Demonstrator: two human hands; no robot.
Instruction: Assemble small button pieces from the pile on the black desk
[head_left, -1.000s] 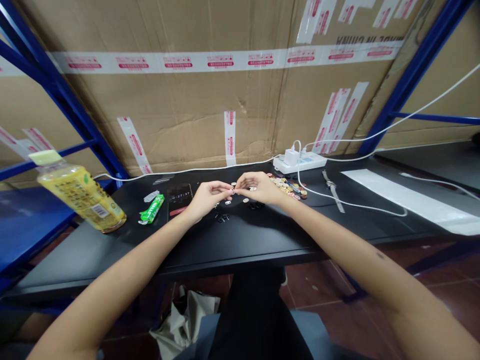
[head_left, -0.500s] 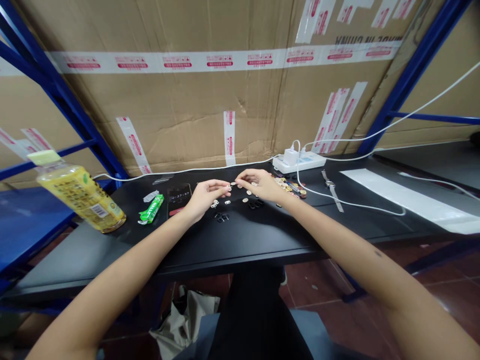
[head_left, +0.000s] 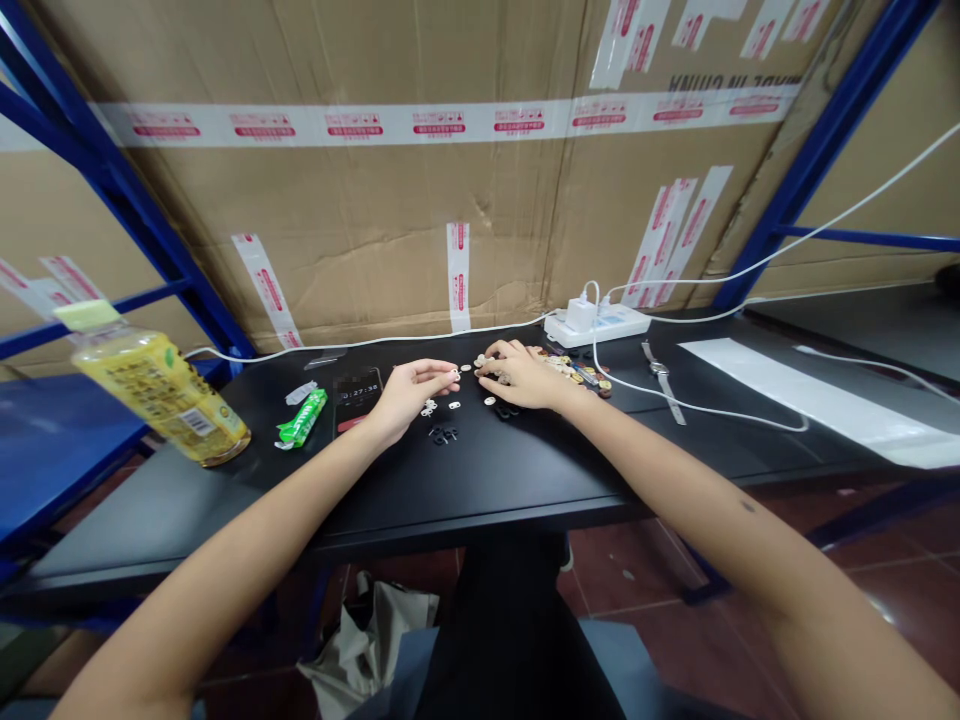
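Hands meet at the middle of the black table [head_left: 465, 480], and we're looking straight down our own forearms at them. Our left hand [head_left: 409, 390] has thumb and forefinger pinched together on a tiny pale piece, too small for us to say what it is. Our right hand [head_left: 525, 375] lies palm down, fingers spread lightly over the small pale buttons [head_left: 456, 404] scattered between the two hands; whether it grips one we cannot tell. A few black pieces [head_left: 444, 434] sit just in front of the left hand. Beside the right wrist we see a heap of coloured buttons [head_left: 581, 375], and beyond it a white power strip [head_left: 600, 325] with its cable trailing off. Left of the left hand lies a phone [head_left: 358, 390], then a green packet [head_left: 304, 420], and well apart at the table's left end a yellow bottle [head_left: 161, 395].
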